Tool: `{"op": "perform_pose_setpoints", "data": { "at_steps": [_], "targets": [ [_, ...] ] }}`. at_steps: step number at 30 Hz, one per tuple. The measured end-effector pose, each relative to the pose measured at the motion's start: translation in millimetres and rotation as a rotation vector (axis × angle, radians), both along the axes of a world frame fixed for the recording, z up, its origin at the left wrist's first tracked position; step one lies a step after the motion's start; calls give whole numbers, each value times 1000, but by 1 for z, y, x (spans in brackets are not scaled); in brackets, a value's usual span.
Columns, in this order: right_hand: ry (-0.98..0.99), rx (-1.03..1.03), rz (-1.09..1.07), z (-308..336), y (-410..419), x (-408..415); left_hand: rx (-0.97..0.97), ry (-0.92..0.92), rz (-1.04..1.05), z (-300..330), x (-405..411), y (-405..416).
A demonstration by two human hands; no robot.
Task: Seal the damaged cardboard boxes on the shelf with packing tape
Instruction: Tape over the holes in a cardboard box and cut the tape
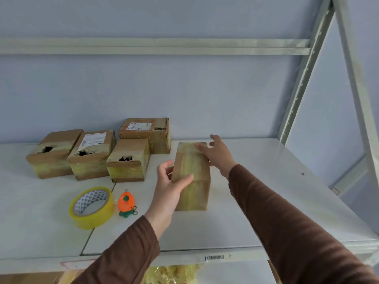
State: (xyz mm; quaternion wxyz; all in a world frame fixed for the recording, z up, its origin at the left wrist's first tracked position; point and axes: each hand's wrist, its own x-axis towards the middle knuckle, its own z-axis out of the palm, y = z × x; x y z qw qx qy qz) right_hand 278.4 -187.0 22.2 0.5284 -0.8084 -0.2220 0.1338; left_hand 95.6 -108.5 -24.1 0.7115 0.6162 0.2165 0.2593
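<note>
Head view, left hand (170, 187) and right hand (218, 152) open against taped box (191, 177), palms hidden.

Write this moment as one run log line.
left hand and right hand: on taped box | tape roll, cutter: idle

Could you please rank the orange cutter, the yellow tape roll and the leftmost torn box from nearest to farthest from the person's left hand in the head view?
From the left hand:
1. Orange cutter, just to its left on the shelf.
2. Yellow tape roll, farther left, beside the cutter.
3. Leftmost torn box, at the far left end of the row, toward the back.
</note>
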Motion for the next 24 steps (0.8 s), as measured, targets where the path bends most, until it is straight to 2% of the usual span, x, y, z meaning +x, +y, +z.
{"op": "perform_pose_setpoints", "data": {
  "at_steps": [4,6,7,9,10,12,14,16,18,20,22,24],
  "targets": [
    [90,92,142,-1,-2,-11,-9,18,-75,8,14,-5],
    [54,29,227,6,-11,-19,22,32,-95,13,13,-9],
    [-44,-66,211,10,-16,-24,57,57,-104,15,9,-10],
    [-377,-180,96,19,-25,-38,194,124,-104,19,-7,-5],
    [-566,-118,50,24,-29,-52,289,141,-99,20,-19,1],
    [-862,140,55,32,-32,-89,532,182,-78,21,-48,25],
    [-981,323,173,27,-27,-124,794,280,-42,21,-78,56],
    [-869,334,318,10,-10,-153,935,450,23,18,-99,92],
    [-605,150,417,-13,12,-172,1045,676,48,15,-109,121],
    [-380,-80,477,-42,39,-177,1188,863,-14,8,-112,140],
    [-254,-194,476,-62,63,-178,1311,933,-84,2,-110,149],
    [-212,-200,427,-72,84,-180,1401,945,-118,-2,-106,152]
  ]
}}
